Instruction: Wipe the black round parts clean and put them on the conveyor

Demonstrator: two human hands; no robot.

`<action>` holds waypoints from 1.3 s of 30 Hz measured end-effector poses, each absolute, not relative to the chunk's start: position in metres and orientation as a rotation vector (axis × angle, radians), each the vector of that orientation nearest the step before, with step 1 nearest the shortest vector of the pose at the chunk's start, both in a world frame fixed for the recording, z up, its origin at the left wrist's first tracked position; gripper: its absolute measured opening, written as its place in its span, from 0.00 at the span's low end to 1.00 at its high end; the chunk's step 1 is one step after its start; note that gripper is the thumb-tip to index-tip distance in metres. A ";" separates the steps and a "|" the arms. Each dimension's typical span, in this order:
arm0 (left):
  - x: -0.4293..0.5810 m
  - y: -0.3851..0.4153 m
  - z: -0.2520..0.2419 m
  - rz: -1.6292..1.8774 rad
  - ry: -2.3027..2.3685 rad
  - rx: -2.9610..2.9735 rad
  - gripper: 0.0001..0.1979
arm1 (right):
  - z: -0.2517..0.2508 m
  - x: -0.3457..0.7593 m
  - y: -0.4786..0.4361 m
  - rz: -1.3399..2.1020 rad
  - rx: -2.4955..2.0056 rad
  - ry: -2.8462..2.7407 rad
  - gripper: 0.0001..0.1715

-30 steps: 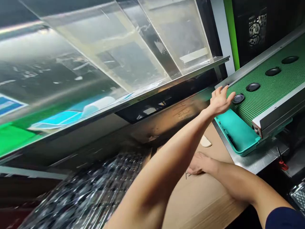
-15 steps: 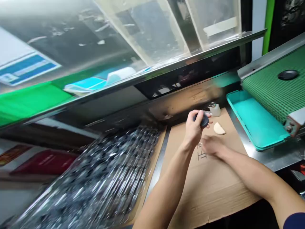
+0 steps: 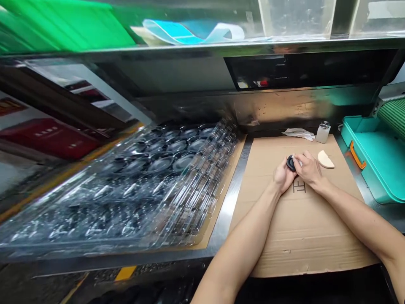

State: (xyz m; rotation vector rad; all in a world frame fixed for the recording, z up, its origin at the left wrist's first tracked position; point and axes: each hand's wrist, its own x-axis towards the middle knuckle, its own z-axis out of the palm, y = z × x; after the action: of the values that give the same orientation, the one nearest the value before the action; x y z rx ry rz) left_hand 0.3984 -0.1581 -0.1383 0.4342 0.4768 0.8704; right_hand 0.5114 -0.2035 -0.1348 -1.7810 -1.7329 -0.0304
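Note:
A small round black part is held in my left hand, whose fingers curl round it from below. My right hand is closed, its bent fingertips pressed against the face of the part. A speck of white shows at those fingertips, too small to name. Both hands are over a cardboard sheet with dark pen strokes on it. Just right of my right hand lies a cream half-round pad. Behind it stand a small translucent bottle with a metal top and a crumpled white cloth or glove.
Left of the cardboard, stacked clear plastic trays hold several round black parts. To the right is a turquoise bin with an orange latch, beside a green conveyor belt. A metal shelf edge crosses above the bench.
The view has swung left and levelled. My left hand, earlier raised with the black part, is now lower and beside my right hand. My right fingers have come onto the part.

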 end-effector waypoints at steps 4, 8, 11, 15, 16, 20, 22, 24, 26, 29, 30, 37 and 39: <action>0.387 -0.153 -0.136 0.907 0.554 0.385 0.22 | -0.138 0.494 -0.208 0.010 -1.748 -2.031 0.19; 0.384 -0.148 -0.137 0.889 0.548 0.419 0.21 | -0.136 0.502 -0.213 -0.098 -1.930 -2.071 0.22; 0.389 -0.149 -0.140 0.894 0.551 0.425 0.18 | -0.132 0.505 -0.210 -0.153 -1.944 -2.028 0.23; 0.392 -0.152 -0.144 0.851 0.546 0.445 0.19 | -0.130 0.504 -0.210 -0.102 -1.804 -2.151 0.20; 0.392 -0.153 -0.144 0.839 0.555 0.459 0.20 | -0.130 0.506 -0.211 -0.122 -1.833 -2.122 0.19; 0.393 -0.156 -0.144 0.802 0.603 0.506 0.21 | -0.131 0.525 -0.212 -0.167 -1.940 -1.821 0.19; 0.394 -0.158 -0.142 0.771 0.598 0.511 0.23 | -0.132 0.532 -0.211 -0.137 -1.853 -1.728 0.19; 0.394 -0.159 -0.141 0.733 0.577 0.517 0.27 | -0.134 0.533 -0.210 -0.097 -1.751 -1.718 0.19; 0.395 -0.161 -0.140 0.725 0.565 0.516 0.27 | -0.136 0.527 -0.212 -0.044 -1.706 -1.749 0.18; 0.397 -0.164 -0.139 0.771 0.569 0.487 0.22 | -0.138 0.512 -0.215 0.069 -1.644 -1.802 0.16; 0.398 -0.164 -0.139 0.783 0.568 0.475 0.21 | -0.138 0.508 -0.215 0.103 -1.609 -1.821 0.15; 0.402 -0.166 -0.138 0.793 0.534 0.491 0.19 | -0.140 0.508 -0.213 0.087 -1.708 -1.737 0.14; 0.403 -0.167 -0.139 0.781 0.544 0.491 0.18 | -0.140 0.511 -0.211 0.089 -1.677 -1.810 0.14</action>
State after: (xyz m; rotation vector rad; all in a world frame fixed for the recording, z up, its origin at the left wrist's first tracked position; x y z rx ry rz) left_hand 0.4033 -0.1666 -0.1387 0.4906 0.5439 0.7813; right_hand 0.5109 -0.2111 -0.1398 -1.6770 -1.8103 0.0887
